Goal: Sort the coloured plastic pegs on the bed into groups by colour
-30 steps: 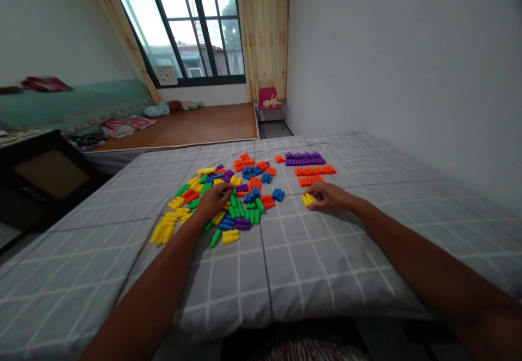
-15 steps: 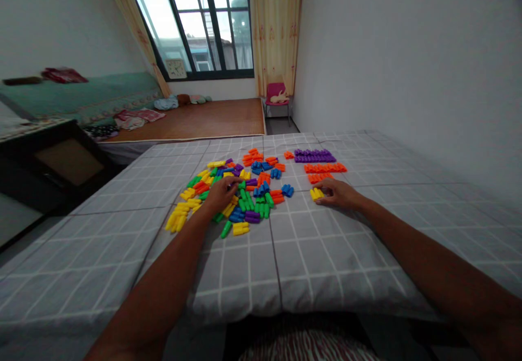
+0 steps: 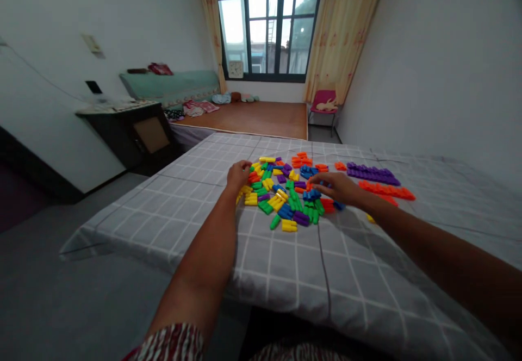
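Note:
A loose pile of colourful plastic building blocks, ridged like joined tubes, lies on the grey checked cloth. At the pile's left edge, my left hand rests with fingers curled by yellow and orange blocks; what lies under its fingertips is hidden. Over the pile's right side my right hand reaches with fingers extended and apart, just above a blue block and close to an orange one. Partly hidden under my right forearm is a yellow block.
Right of the pile lie a purple row of joined blocks and an orange row. The table's cloth hangs over the near edge. Beyond are a low bed, a dark cabinet and a pink chair.
My right hand has let go of the yellow block and moved left over the pile. My left hand has shifted to the pile's left edge. The camera has turned left.

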A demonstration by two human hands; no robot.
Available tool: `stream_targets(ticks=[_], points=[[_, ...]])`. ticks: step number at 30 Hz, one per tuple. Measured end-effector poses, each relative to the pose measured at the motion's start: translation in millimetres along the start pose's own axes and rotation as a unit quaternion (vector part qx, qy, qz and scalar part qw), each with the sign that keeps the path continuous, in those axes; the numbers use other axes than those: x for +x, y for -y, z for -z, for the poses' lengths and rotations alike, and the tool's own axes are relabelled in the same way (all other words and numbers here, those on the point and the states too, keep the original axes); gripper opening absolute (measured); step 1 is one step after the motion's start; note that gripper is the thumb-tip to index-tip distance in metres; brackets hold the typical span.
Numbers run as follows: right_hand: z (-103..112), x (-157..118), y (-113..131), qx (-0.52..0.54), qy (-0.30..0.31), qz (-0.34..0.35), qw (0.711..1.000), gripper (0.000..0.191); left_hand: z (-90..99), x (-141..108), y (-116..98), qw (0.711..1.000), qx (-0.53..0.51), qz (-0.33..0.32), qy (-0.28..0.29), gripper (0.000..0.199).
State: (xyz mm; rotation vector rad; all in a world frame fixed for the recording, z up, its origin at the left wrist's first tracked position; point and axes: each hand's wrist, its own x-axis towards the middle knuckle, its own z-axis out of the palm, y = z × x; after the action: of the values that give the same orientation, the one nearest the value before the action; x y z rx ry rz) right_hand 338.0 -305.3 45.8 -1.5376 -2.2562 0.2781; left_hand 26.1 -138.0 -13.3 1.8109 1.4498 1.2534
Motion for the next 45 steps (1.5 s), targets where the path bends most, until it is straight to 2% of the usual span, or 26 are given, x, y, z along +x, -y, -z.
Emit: stream_targets(ticks=[4, 7, 10, 13, 16, 19, 22, 24, 27, 29, 33, 36, 39, 45], points=[[-37, 69, 41, -0.028, 0.025, 0.039, 0.999, 0.026, -3.0, -7, -3, 0.997, 0.053, -0.05, 0.017, 0.019], [-60, 104, 63, -0.085, 0.069, -0.015, 0.994, 0.032, -4.1, -9, -6, 0.99, 0.114, -0.077, 0.045, 0.023], [-74, 122, 76, -0.119, 0.099, -0.069, 0.985, 0.04, -3.9, -8, -7, 0.972, 0.211, -0.075, 0.075, 0.03], [-76, 120, 80, -0.072, 0.064, -0.026, 0.995, 0.045, -2.6, -5, -6, 0.96, 0.257, -0.067, 0.088, 0.033], [-61, 95, 71, -0.019, -0.016, 0.058, 0.998, 0.053, -1.8, -2, -5, 0.959, 0.262, -0.062, 0.092, 0.034], [-27, 42, 42, -0.011, -0.043, 0.091, 0.995, 0.052, -1.8, -2, -6, 0.956, 0.271, -0.066, 0.095, 0.035], [15, -33, -8, -0.015, -0.018, 0.042, 0.999, 0.048, -2.2, -2, -8, 0.952, 0.28, -0.074, 0.097, 0.036], [39, -86, -46, -0.017, -0.01, -0.016, 1.0, 0.043, -3.0, -2, -8, 0.949, 0.289, -0.076, 0.098, 0.037], [56, -149, -86, -0.005, 0.011, -0.101, 0.995, 0.04, -5.0, 0, -8, 0.947, 0.299, -0.075, 0.093, 0.037], [57, -175, -97, 0.014, 0.025, -0.122, 0.992, 0.038, -5.9, 2, -9, 0.947, 0.3, -0.074, 0.09, 0.037], [50, -192, -98, 0.068, -0.016, -0.125, 0.99, 0.041, -5.1, 1, -9, 0.946, 0.302, -0.073, 0.097, 0.039], [44, -192, -103, 0.059, -0.047, -0.184, 0.98, 0.046, -3.5, 0, -9, 0.945, 0.301, -0.075, 0.102, 0.04], [35, -187, -111, 0.015, -0.043, -0.227, 0.973, 0.048, -3.0, -2, -9, 0.944, 0.304, -0.08, 0.104, 0.04], [31, -175, -109, 0.036, 0.006, -0.204, 0.978, 0.043, -3.7, -1, -9, 0.942, 0.3, -0.102, 0.112, 0.039]])
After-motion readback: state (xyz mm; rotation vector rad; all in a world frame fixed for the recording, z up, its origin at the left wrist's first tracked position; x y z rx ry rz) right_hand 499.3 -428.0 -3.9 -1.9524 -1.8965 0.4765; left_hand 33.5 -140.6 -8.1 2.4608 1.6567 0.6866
